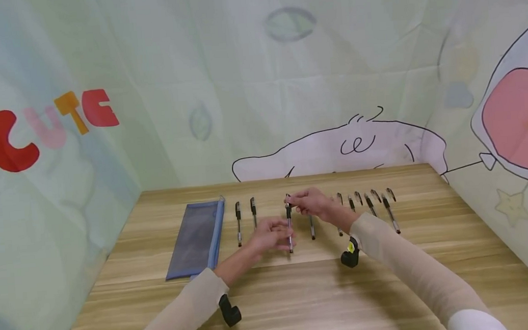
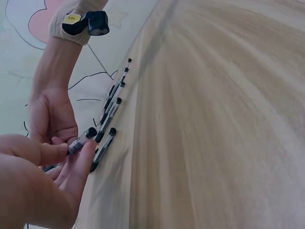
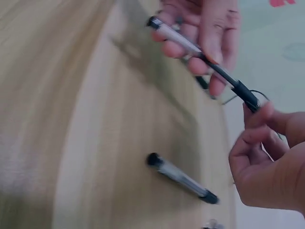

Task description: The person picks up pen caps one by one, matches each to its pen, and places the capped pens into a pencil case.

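Observation:
Both hands are on one black-and-clear pen (image 1: 289, 223), held a little above the table. My left hand (image 1: 269, 234) pinches its clear barrel between thumb and fingers, as the right wrist view shows. The fingertips of my right hand (image 1: 311, 202) grip the dark far end of the pen (image 3: 245, 95). Those fingertips partly cover that end, so I cannot tell whether a cap sits on it. Another pen (image 1: 312, 228) lies on the table just under my right hand. To the left of my left hand lie two dark-topped pens (image 1: 238, 224).
A blue mesh zip pouch (image 1: 195, 241) lies flat at the left. Several pens (image 1: 390, 215) are in a row at the right, with loose black caps (image 1: 375, 195) behind them. The wooden table (image 1: 283, 307) ends at a printed cloth backdrop (image 1: 173, 115).

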`<state>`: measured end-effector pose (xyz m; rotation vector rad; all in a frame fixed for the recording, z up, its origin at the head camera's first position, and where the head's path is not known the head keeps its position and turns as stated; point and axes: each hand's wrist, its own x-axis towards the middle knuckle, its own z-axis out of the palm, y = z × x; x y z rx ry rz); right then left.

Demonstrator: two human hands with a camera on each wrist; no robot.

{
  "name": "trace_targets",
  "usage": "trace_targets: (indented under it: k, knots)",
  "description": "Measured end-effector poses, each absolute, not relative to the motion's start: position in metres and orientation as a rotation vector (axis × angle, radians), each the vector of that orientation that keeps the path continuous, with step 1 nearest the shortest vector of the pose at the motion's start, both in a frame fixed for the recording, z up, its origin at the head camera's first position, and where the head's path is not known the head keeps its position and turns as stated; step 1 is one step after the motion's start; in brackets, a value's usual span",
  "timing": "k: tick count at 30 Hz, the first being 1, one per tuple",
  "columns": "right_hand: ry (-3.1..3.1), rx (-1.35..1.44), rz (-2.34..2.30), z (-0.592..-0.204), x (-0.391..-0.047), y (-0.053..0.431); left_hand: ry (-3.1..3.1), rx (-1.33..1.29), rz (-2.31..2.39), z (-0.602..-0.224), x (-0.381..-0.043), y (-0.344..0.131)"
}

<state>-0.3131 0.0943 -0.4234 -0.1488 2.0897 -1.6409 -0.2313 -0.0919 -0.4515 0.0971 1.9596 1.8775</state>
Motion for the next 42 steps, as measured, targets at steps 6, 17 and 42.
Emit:
trace_targets:
  k: [6, 17, 42]
  knots:
    - [2.179, -0.073, -1.633, -0.426, -0.308, 0.089, 2.015, 0.015, 1.907, -0.451, -0.227, -0.089]
    - [2.079, -0.065, -1.707, -0.433, -0.305, 0.082, 2.049, -0.063, 1.899, -0.440, -0.225, -0.096]
    - [2.027, -0.138, -1.676, -0.421, -0.302, 0.115, 2.160, -0.135, 1.890, -0.432, -0.251, -0.107]
